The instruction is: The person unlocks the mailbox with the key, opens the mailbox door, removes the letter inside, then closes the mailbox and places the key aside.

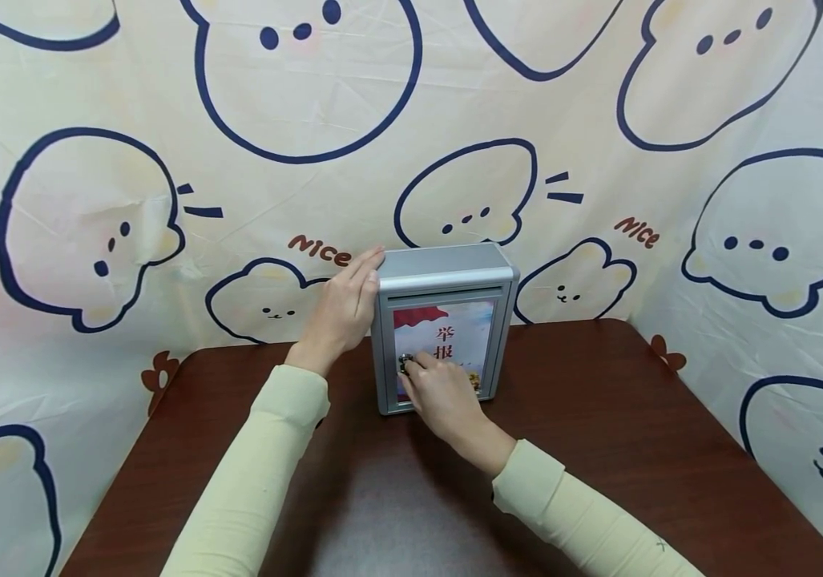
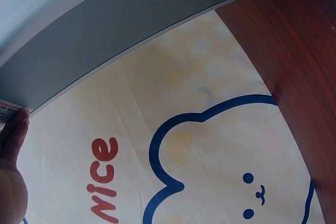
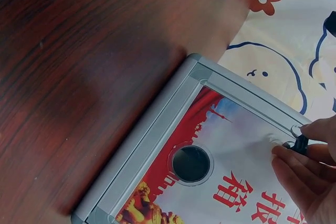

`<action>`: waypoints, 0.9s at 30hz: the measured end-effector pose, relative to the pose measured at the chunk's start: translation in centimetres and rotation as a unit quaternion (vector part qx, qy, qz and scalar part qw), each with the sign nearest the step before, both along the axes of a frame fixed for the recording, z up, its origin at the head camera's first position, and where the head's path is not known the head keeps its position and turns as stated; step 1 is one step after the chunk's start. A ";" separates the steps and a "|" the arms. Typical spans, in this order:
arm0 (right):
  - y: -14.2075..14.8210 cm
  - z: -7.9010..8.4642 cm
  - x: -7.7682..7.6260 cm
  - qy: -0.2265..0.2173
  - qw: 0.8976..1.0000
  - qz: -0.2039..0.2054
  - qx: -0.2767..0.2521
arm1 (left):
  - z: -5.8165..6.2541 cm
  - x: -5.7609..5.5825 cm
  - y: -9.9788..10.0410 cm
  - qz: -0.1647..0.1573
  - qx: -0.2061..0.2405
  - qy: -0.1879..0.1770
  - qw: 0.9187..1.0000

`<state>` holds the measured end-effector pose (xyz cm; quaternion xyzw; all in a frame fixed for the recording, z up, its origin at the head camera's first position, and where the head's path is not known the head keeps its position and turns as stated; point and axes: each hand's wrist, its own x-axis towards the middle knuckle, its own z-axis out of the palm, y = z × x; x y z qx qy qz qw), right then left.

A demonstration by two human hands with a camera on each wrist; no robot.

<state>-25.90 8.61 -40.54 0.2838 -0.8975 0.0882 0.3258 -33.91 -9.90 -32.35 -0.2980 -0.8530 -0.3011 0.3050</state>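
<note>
A grey metal-framed letter box (image 1: 447, 264) stands upright on the table, its front panel printed with red characters. At its upper left corner my left hand (image 1: 344, 308) rests with fingers extended; the left wrist view catches its fingertips (image 2: 22, 119) at the edge of the box's grey side. My right hand (image 1: 447, 398) is at the left part of the front panel. Between its thumb and fingers it pinches a small black-headed key (image 3: 300, 144) with a metal ring, right at the lock (image 3: 289, 144). The key's blade is hidden.
The dark brown wooden table (image 1: 599, 449) carries the box near its back edge. Behind and at both sides hangs a pale cloth (image 1: 296, 200) with blue cartoon outlines. A round dark window (image 3: 191, 164) sits low in the front panel, and a slot (image 1: 447, 296) runs along its top.
</note>
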 end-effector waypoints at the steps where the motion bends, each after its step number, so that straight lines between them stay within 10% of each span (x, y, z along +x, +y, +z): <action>1: 0.0 0.0 0.0 -0.001 1.000 -0.001 -0.003 | 0.0 0.0 0.0 0.000 0.000 0.000 1.000; 17: -0.5 -0.4 0.3 -0.046 0.996 -0.022 -0.073 | -0.2 0.0 0.0 0.001 0.005 0.003 1.000; 27: -0.8 0.0 0.1 -0.188 0.960 -0.012 -0.208 | -0.2 -0.1 0.0 -0.004 0.010 0.008 1.000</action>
